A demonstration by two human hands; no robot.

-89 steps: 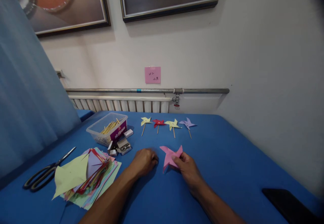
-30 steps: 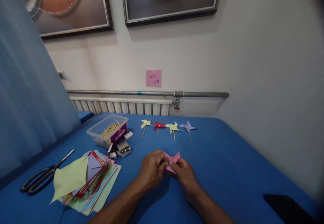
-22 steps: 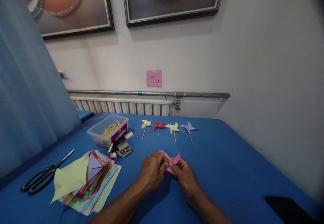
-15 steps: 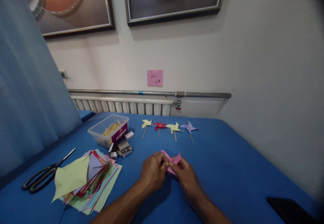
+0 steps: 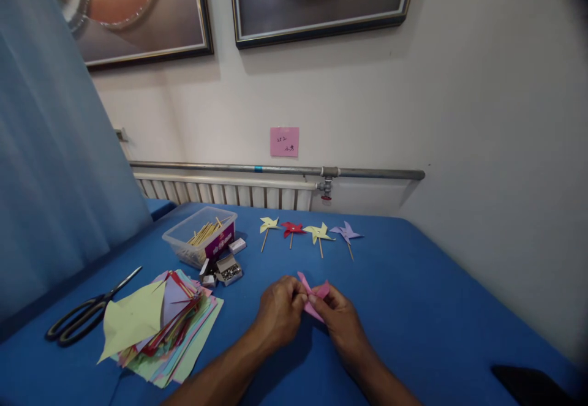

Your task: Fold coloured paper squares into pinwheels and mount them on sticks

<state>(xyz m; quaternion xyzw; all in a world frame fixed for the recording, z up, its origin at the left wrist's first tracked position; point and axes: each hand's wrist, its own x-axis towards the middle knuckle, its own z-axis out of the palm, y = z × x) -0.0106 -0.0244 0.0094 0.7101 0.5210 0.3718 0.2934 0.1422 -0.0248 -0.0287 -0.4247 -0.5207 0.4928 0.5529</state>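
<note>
A pink paper pinwheel (image 5: 313, 312) with folded-in points is held between my two hands, just above the blue table. My left hand (image 5: 281, 308) is closed, its fingertips pinching the paper's left side near the middle. On the other side, my right hand (image 5: 339, 317) grips the paper with the thumb pressed close to its centre. Whether a pin sits under my fingertips is hidden. Beyond my hands lie finished-looking pinwheels on sticks: a yellow pinwheel (image 5: 268, 225), a red pinwheel (image 5: 293, 229), another yellow pinwheel (image 5: 318, 233) and a purple pinwheel (image 5: 346, 233).
Left of my hands is a stack of coloured paper (image 5: 184, 345), with black-handled scissors (image 5: 87, 314) beside it. A clear plastic tub (image 5: 177, 242) of sticks stands behind small boxes, including an open box of pins (image 5: 229, 270). A dark flat object (image 5: 528, 384) lies at the right edge.
The right-hand point of the pink paper looks folded further inward under my right fingers. Both hands stay in nearly the same place; the whole view has shifted slightly.
</note>
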